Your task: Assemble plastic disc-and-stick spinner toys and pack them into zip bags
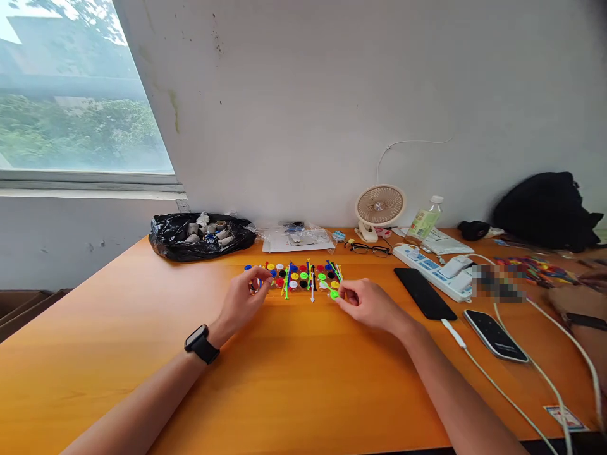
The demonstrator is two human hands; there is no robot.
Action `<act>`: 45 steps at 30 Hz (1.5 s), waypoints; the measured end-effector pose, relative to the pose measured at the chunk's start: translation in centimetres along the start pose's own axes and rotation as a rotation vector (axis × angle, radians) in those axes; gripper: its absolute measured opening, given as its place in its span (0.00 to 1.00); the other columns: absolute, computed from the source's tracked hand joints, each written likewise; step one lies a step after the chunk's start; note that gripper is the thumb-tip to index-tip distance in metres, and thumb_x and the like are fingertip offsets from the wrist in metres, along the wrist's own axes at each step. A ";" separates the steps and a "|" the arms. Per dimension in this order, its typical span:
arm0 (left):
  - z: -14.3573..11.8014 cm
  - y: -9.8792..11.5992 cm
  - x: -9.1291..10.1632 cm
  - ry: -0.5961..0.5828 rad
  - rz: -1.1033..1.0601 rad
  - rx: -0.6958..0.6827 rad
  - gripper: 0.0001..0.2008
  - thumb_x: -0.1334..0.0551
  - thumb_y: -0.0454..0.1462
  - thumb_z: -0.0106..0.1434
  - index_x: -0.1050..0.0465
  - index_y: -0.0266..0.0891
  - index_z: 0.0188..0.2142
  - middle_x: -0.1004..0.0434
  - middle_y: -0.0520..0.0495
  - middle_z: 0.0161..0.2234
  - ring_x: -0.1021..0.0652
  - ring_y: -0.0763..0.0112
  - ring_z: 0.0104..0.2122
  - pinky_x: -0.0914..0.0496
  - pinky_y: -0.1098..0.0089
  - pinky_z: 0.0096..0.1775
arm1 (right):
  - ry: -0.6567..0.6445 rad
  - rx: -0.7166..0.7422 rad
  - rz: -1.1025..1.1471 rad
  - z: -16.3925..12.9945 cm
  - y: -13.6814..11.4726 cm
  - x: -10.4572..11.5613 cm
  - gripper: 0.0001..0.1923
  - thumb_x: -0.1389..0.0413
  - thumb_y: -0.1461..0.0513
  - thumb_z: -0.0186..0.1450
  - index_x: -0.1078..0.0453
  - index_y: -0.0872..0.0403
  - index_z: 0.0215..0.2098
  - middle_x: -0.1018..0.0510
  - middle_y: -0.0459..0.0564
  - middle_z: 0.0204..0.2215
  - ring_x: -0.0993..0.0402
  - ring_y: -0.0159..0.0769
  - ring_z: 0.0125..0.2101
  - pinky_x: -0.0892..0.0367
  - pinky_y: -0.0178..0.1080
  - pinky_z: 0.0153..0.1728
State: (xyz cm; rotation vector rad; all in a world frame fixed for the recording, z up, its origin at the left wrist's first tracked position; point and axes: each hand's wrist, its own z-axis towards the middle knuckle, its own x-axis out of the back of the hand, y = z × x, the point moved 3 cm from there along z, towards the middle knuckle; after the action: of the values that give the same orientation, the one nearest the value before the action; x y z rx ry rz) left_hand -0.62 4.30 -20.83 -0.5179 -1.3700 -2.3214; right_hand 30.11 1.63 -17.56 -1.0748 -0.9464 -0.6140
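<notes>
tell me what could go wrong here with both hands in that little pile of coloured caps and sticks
The coloured caps and sticks lie loose and close together, so the left hand working at one end could nudge neighbours out of place. The right hand pinches a green piece at its fingers; a slip might send it rolling. A black phone and its cable lie beside the right forearm and could snag.

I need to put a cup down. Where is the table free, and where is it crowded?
Free: the bare table left of the left hand, and between both forearms. Crowded: around the coloured pieces, and rightward with phones and cables.
</notes>
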 end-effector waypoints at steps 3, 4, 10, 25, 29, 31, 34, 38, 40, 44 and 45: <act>1.2 -2.6 1.3 0.104 0.159 0.001 0.08 0.40 0.40 0.69 0.24 0.41 0.44 0.18 0.46 0.40 0.25 0.65 0.33 0.32 0.66 0.37 | 0.015 -0.086 -0.087 0.1 2.4 1.6 0.12 0.42 0.55 0.66 0.31 0.52 0.27 0.28 0.45 0.21 0.37 0.33 0.22 0.50 0.37 0.25; 1.5 -3.3 1.6 0.118 0.209 0.001 0.09 0.40 0.40 0.69 0.24 0.41 0.45 0.18 0.45 0.41 0.24 0.62 0.36 0.31 0.64 0.39 | 0.015 -0.105 -0.095 0.0 3.1 2.1 0.12 0.42 0.56 0.66 0.31 0.52 0.27 0.28 0.45 0.21 0.37 0.33 0.22 0.49 0.37 0.25; 2.0 -5.3 1.3 0.029 0.404 -0.078 0.19 0.46 0.41 0.74 0.23 0.40 0.57 0.22 0.40 0.58 0.26 0.50 0.54 0.36 0.52 0.56 | -0.050 -0.165 -0.007 -0.6 6.2 3.4 0.13 0.41 0.54 0.63 0.30 0.54 0.26 0.30 0.45 0.20 0.40 0.32 0.23 0.49 0.37 0.25; 2.1 -5.7 1.0 0.034 0.265 -0.015 0.12 0.39 0.41 0.69 0.19 0.43 0.46 0.15 0.44 0.42 0.23 0.55 0.45 0.29 0.58 0.46 | -0.291 -0.176 0.043 -1.0 6.9 2.1 0.19 0.37 0.50 0.61 0.34 0.53 0.22 0.27 0.46 0.22 0.36 0.34 0.24 0.45 0.36 0.25; 2.3 -5.0 1.7 0.196 0.137 -0.037 0.12 0.40 0.42 0.70 0.23 0.40 0.47 0.18 0.42 0.46 0.20 0.58 0.44 0.26 0.59 0.48 | -0.330 -0.167 0.065 -1.3 6.2 2.4 0.19 0.38 0.50 0.62 0.35 0.53 0.23 0.28 0.45 0.21 0.36 0.33 0.23 0.46 0.36 0.24; 2.3 -4.9 1.9 0.242 0.080 -0.037 0.12 0.42 0.40 0.71 0.24 0.39 0.48 0.21 0.41 0.49 0.19 0.62 0.41 0.25 0.62 0.45 | -0.279 -0.161 0.072 -1.2 6.0 2.6 0.20 0.38 0.48 0.63 0.35 0.52 0.24 0.28 0.45 0.22 0.37 0.33 0.24 0.46 0.36 0.25; 2.4 -5.1 1.5 0.170 0.168 -0.038 0.15 0.49 0.35 0.71 0.25 0.39 0.49 0.21 0.42 0.45 0.20 0.63 0.39 0.27 0.63 0.42 | -0.169 -0.155 0.053 -1.0 5.8 3.0 0.22 0.39 0.45 0.64 0.33 0.53 0.26 0.30 0.44 0.22 0.40 0.32 0.24 0.47 0.36 0.25; 2.2 -5.1 1.0 0.074 0.294 -0.058 0.14 0.48 0.36 0.71 0.23 0.40 0.41 0.20 0.43 0.38 0.23 0.58 0.40 0.31 0.58 0.46 | -0.130 -0.162 0.005 -0.7 5.6 2.9 0.21 0.39 0.45 0.64 0.30 0.53 0.27 0.32 0.43 0.20 0.41 0.32 0.23 0.49 0.37 0.24; 2.1 -5.0 0.8 0.054 0.356 -0.074 0.12 0.43 0.40 0.70 0.22 0.40 0.40 0.21 0.43 0.36 0.25 0.56 0.38 0.32 0.57 0.45 | -0.130 -0.159 -0.006 -0.6 5.7 2.7 0.20 0.40 0.45 0.65 0.29 0.53 0.28 0.31 0.43 0.21 0.41 0.32 0.22 0.49 0.37 0.25; 1.9 -4.9 0.6 0.021 0.515 -0.093 0.13 0.41 0.42 0.69 0.18 0.39 0.43 0.22 0.42 0.34 0.26 0.55 0.37 0.34 0.58 0.43 | -0.098 -0.146 -0.026 -0.6 5.7 2.7 0.21 0.42 0.45 0.67 0.27 0.53 0.30 0.32 0.43 0.21 0.42 0.32 0.22 0.51 0.37 0.25; 1.9 -4.8 0.5 0.018 0.529 -0.094 0.13 0.41 0.41 0.69 0.18 0.39 0.42 0.22 0.41 0.35 0.26 0.56 0.36 0.34 0.58 0.43 | -0.090 -0.144 -0.032 -0.6 5.6 2.7 0.21 0.43 0.45 0.68 0.27 0.53 0.30 0.32 0.43 0.21 0.42 0.32 0.22 0.51 0.37 0.25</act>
State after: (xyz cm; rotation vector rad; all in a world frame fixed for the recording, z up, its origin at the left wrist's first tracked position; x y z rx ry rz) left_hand -3.33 8.04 -23.28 -0.7779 -0.9679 -1.9519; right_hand 36.19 3.22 -17.81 -1.2260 -1.0103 -0.6724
